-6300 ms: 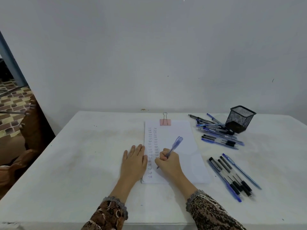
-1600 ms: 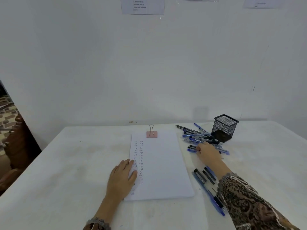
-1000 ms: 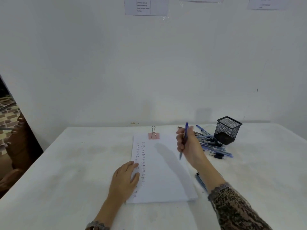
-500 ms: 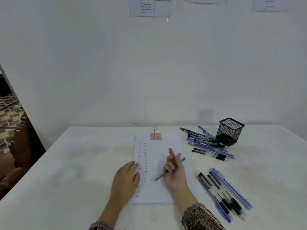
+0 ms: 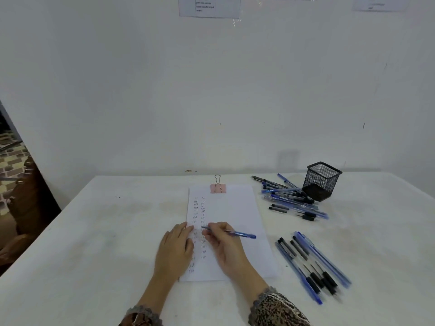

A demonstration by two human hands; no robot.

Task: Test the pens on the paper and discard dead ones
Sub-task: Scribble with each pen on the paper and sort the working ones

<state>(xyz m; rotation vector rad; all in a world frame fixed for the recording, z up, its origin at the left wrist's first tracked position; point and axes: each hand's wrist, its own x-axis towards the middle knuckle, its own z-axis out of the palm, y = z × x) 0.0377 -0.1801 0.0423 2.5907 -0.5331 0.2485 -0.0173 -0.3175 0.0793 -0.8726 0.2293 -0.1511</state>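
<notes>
A white sheet of paper, held by a pink binder clip, lies in the middle of the table with two columns of small test marks down its left side. My left hand rests flat on the sheet's left edge. My right hand grips a blue pen, tip pointing left and touching the paper at the second column. A loose pile of pens lies at the back right. A row of several blue and black pens lies to the right of the paper.
A black mesh pen cup stands behind the pile at the back right. The white table meets a white wall with taped notices. The table's left edge drops to a tiled floor and dark brown furniture.
My right hand took a blue pen from the back pile, carried it to the paper and lowered its tip to the second column. My left hand stayed on the sheet.
</notes>
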